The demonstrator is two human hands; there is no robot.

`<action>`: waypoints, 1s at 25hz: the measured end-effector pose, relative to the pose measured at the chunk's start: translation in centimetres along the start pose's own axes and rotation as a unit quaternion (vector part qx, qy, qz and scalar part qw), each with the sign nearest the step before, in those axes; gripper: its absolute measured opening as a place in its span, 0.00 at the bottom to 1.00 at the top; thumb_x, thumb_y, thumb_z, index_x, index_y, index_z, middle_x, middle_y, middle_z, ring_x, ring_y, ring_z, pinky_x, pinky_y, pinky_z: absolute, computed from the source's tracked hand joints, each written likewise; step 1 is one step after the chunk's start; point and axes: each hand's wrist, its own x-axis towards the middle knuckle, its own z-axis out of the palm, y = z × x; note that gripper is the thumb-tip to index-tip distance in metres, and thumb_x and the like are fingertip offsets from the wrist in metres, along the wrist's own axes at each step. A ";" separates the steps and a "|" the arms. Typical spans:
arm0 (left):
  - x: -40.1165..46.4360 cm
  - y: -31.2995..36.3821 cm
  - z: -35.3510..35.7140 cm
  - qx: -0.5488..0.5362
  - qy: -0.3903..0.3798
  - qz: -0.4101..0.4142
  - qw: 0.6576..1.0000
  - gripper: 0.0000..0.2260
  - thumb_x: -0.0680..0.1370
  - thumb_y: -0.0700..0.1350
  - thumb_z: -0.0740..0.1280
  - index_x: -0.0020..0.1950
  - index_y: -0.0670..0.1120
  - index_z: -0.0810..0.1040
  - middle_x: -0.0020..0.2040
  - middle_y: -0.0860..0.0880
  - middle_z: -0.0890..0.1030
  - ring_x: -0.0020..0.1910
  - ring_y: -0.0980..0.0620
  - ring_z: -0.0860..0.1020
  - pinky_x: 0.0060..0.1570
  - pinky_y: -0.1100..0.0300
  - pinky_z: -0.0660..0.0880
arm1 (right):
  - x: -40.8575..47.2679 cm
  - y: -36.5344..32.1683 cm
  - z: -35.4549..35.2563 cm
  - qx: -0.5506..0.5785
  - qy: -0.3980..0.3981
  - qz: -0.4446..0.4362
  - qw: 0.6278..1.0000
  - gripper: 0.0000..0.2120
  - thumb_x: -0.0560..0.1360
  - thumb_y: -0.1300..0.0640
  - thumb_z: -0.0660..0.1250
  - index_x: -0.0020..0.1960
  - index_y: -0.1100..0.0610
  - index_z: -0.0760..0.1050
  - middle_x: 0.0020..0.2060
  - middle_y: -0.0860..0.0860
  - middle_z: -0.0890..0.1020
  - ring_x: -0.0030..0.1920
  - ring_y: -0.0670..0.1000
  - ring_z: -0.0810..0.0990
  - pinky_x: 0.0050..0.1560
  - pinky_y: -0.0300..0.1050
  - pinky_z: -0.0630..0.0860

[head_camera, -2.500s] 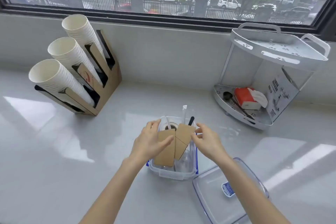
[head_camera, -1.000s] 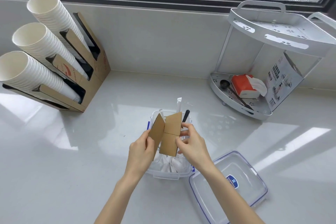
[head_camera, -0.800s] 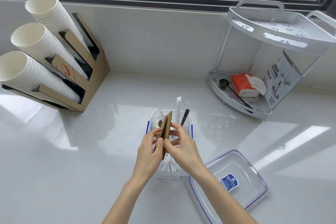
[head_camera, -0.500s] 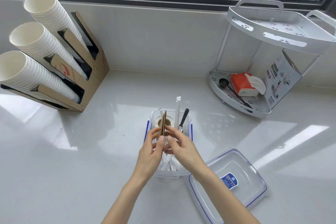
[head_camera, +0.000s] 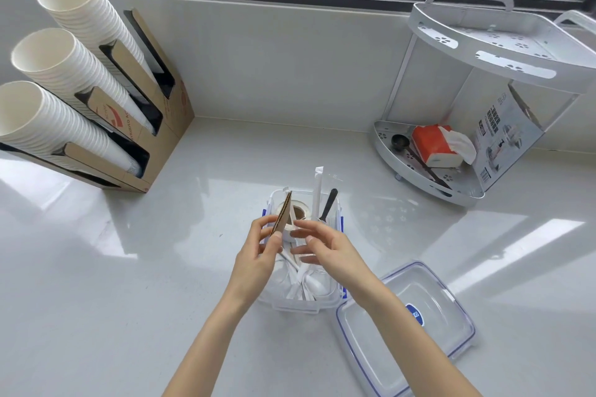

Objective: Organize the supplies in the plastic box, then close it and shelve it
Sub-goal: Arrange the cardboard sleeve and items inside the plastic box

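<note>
The clear plastic box (head_camera: 300,305) with blue clips stands on the white counter in front of me. Inside are a tape roll (head_camera: 297,209), a wrapped straw (head_camera: 317,193), a black spoon (head_camera: 328,205) and white plastic cutlery (head_camera: 308,284). My left hand (head_camera: 258,255) pinches brown cardboard cup sleeves (head_camera: 283,215) edge-on over the box's left side. My right hand (head_camera: 325,248) hovers just right of the sleeves with fingers spread, holding nothing. The box's clear lid (head_camera: 406,325) lies upside down on the counter to the right.
A cardboard dispenser (head_camera: 142,126) with three stacks of white paper cups (head_camera: 58,74) stands at the left. A white two-tier corner shelf (head_camera: 483,80) at the right holds a red tissue pack (head_camera: 435,147), a black scoop and a printed box on its lower tier.
The cardboard sleeves, held spread between both hands, were pressed flat together. My right hand has let go; the left alone holds them edge-on above the box.
</note>
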 end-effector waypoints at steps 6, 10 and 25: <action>0.0 -0.2 -0.3 -0.033 0.036 -0.021 0.999 0.08 0.80 0.46 0.53 0.58 0.54 0.65 0.46 0.55 0.76 0.42 0.50 0.78 0.36 0.57 0.72 | 0.3 0.6 -1.5 0.024 0.063 0.021 0.998 0.14 0.79 0.64 0.52 0.56 0.54 0.73 0.47 0.49 0.80 0.42 0.44 0.81 0.42 0.30 0.78; 0.2 -0.5 -0.7 -0.014 0.052 -0.032 0.998 0.13 0.79 0.48 0.55 0.63 0.49 0.65 0.51 0.49 0.77 0.42 0.53 0.79 0.35 0.57 0.75 | 0.5 1.0 -1.9 0.031 0.079 0.027 0.996 0.14 0.79 0.65 0.52 0.55 0.55 0.74 0.43 0.47 0.80 0.41 0.44 0.81 0.43 0.32 0.79; 0.0 -0.7 -1.9 0.138 0.088 0.004 0.987 0.12 0.80 0.43 0.52 0.61 0.43 0.67 0.43 0.47 0.76 0.40 0.48 0.73 0.41 0.57 0.67 | 2.3 1.6 3.3 -0.367 -0.006 -0.037 0.929 0.16 0.77 0.57 0.59 0.63 0.56 0.73 0.61 0.54 0.76 0.61 0.53 0.75 0.63 0.46 0.70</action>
